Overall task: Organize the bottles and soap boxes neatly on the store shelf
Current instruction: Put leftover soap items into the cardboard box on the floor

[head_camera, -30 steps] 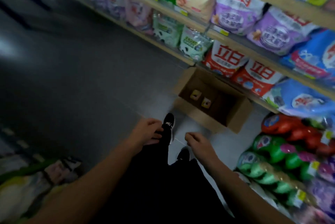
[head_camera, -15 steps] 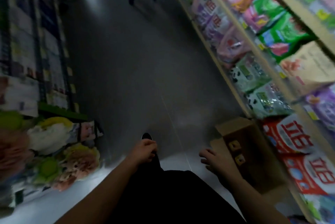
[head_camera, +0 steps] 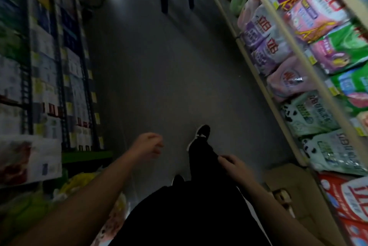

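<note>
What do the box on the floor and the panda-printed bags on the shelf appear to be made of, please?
The box looks like plain brown corrugated cardboard, matte, with folded flaps. The panda-printed bags seem to be glossy plastic film: they crinkle and catch highlights. Blur leaves both uncertain.

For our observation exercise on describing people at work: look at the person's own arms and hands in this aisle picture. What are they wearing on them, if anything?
Both forearms are bare, with no sleeve showing up to the picture's edge. The left hand and right hand are bare too: no gloves. No watch, bracelet or ring is visible, though the picture is dim and blurred. Below the arms, dark black clothing covers the body and legs.
</note>
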`<move>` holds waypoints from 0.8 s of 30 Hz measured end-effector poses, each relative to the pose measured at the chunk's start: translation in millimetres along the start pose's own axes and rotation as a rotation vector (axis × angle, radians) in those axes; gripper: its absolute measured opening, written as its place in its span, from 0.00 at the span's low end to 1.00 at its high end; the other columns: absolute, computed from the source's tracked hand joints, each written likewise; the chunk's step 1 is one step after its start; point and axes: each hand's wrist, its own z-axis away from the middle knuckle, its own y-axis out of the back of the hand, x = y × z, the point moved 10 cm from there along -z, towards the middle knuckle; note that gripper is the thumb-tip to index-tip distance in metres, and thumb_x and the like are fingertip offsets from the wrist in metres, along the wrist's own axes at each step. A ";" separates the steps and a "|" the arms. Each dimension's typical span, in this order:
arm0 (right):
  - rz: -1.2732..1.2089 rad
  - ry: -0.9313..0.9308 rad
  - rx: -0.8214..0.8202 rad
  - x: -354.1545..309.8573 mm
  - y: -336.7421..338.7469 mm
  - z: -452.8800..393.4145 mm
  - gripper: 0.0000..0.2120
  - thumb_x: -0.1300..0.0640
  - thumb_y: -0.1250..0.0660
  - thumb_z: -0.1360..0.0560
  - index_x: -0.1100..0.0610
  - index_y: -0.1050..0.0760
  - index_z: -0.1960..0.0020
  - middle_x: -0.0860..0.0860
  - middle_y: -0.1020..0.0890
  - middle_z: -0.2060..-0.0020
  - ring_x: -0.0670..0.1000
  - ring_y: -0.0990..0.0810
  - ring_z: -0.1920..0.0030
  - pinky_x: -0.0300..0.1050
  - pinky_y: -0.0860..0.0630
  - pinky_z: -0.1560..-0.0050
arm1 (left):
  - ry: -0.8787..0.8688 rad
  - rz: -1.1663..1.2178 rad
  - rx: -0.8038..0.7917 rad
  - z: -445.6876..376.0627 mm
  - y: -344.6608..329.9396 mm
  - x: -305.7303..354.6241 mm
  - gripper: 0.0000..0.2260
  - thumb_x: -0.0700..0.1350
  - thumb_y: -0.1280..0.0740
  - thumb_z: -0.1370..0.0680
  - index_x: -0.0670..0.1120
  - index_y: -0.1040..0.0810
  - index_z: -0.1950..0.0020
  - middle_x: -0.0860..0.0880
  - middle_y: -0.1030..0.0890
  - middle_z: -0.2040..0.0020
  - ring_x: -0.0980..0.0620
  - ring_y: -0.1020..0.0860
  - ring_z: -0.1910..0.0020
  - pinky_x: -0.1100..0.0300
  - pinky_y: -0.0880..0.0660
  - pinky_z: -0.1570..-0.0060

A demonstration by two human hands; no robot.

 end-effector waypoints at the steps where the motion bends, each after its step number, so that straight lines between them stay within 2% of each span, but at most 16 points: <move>1: -0.005 0.006 -0.014 -18.6 1.9 -17.5 0.13 0.45 0.35 0.22 0.50 0.21 0.42 0.48 0.18 0.45 0.50 0.21 0.44 0.50 0.26 0.39 | 0.009 0.031 0.020 -11.5 3.4 11.9 0.06 0.39 0.38 0.18 0.45 0.25 0.54 0.43 0.23 0.61 0.49 0.27 0.70 0.61 0.30 0.70; 5: 0.028 0.094 -0.063 -114.9 11.6 -100.1 0.11 0.48 0.36 0.21 0.52 0.23 0.43 0.48 0.20 0.47 0.45 0.23 0.49 0.37 0.32 0.51 | 0.065 0.112 0.094 -58.9 14.8 59.7 0.04 0.41 0.38 0.18 0.45 0.25 0.51 0.43 0.22 0.59 0.49 0.26 0.69 0.62 0.28 0.73; 8: 0.085 0.161 -0.099 -197.2 24.8 -150.1 0.13 0.50 0.35 0.21 0.56 0.22 0.41 0.47 0.21 0.50 0.44 0.24 0.51 0.35 0.33 0.54 | 0.099 0.059 0.124 -87.6 27.2 105.0 0.03 0.41 0.38 0.18 0.44 0.25 0.48 0.43 0.23 0.59 0.50 0.27 0.70 0.64 0.30 0.75; 10: 0.122 0.196 -0.132 -252.9 34.2 -180.3 0.13 0.51 0.35 0.21 0.59 0.22 0.41 0.48 0.19 0.53 0.45 0.23 0.54 0.35 0.30 0.57 | 0.084 0.041 0.143 -110.0 38.2 145.8 0.03 0.41 0.38 0.18 0.44 0.25 0.46 0.43 0.23 0.59 0.49 0.27 0.69 0.62 0.30 0.72; 13: 0.203 0.247 -0.160 -328.5 54.0 -218.1 0.15 0.50 0.35 0.22 0.59 0.21 0.41 0.51 0.19 0.48 0.49 0.22 0.48 0.39 0.30 0.50 | 0.039 0.027 0.178 -143.8 50.5 215.0 0.06 0.40 0.38 0.19 0.45 0.25 0.43 0.43 0.22 0.58 0.49 0.27 0.68 0.60 0.31 0.68; 16: 0.195 0.267 -0.155 -386.3 79.5 -250.9 0.14 0.48 0.35 0.22 0.55 0.22 0.41 0.48 0.20 0.47 0.48 0.22 0.48 0.41 0.30 0.49 | 0.005 0.120 0.175 -178.2 53.7 273.6 0.05 0.41 0.37 0.19 0.47 0.26 0.44 0.44 0.21 0.58 0.49 0.25 0.68 0.61 0.27 0.70; 20: 0.116 0.201 -0.148 -429.4 111.0 -305.6 0.09 0.46 0.36 0.21 0.49 0.25 0.45 0.46 0.21 0.48 0.48 0.22 0.46 0.43 0.29 0.48 | -0.008 0.118 0.144 -236.3 51.7 338.0 0.04 0.42 0.37 0.19 0.50 0.24 0.48 0.45 0.18 0.57 0.51 0.23 0.69 0.61 0.24 0.71; 24: 0.007 0.090 -0.069 -466.8 145.8 -359.7 0.09 0.48 0.36 0.21 0.52 0.24 0.45 0.48 0.21 0.48 0.50 0.22 0.44 0.44 0.27 0.45 | -0.014 0.056 0.069 -315.4 46.4 428.7 0.04 0.43 0.36 0.19 0.49 0.23 0.47 0.45 0.17 0.56 0.50 0.21 0.66 0.57 0.22 0.67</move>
